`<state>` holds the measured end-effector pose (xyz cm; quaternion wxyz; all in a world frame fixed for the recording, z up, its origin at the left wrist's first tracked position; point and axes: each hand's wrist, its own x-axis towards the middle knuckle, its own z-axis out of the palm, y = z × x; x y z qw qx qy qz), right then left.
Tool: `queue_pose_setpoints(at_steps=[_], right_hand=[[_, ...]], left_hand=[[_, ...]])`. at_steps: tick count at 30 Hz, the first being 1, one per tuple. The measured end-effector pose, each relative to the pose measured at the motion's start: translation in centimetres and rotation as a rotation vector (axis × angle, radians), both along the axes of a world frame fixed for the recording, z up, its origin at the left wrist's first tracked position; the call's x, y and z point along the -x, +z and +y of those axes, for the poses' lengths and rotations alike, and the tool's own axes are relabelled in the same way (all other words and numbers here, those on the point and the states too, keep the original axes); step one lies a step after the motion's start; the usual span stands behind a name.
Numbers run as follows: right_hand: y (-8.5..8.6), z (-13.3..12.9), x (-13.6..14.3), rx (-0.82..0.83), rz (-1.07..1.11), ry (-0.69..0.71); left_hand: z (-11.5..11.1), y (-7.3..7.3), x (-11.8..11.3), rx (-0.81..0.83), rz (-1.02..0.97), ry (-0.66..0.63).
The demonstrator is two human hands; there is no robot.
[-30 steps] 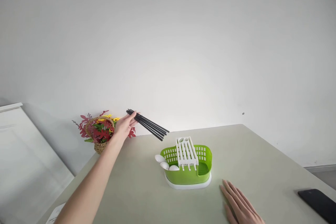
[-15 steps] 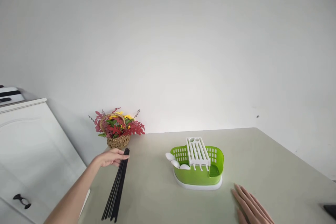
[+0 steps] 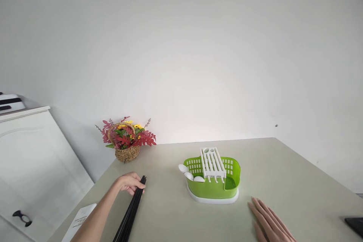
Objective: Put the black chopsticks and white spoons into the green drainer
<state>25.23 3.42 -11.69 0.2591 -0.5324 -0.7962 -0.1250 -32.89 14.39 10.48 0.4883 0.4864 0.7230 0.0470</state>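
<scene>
My left hand grips a bundle of black chopsticks near its far end, thumb on top. The sticks slant toward me, and their near ends run past the bottom of the picture. My right hand lies flat on the table at the lower right, fingers stretched out, holding nothing. Between the hands stands a green basket on a white base. A white slotted rack with hooks sits across its top. Several white spoons lean out over the basket's left side.
The pale table meets the wall at the back. At its far left stands a wicker basket of flowers. A white cabinet is on the left. A white flat object lies beside my left forearm, and a dark object at the right edge.
My left hand has moved nearer and slightly right with the chopsticks, whose near ends have left the picture. More of the white flat object shows. My right hand has hardly moved.
</scene>
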Motion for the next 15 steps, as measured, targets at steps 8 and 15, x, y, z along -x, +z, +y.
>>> queue_pose_setpoints(at_steps=[8, 15], right_hand=[[-0.1, -0.1, -0.1, 0.041, 0.011, 0.007], [-0.1, -0.3, 0.6, 0.017, 0.045, -0.040]], left_hand=[[1.1, -0.8, -0.2, -0.043, 0.095, 0.060], [1.2, -2.4, -1.3, -0.227, 0.167, 0.082]])
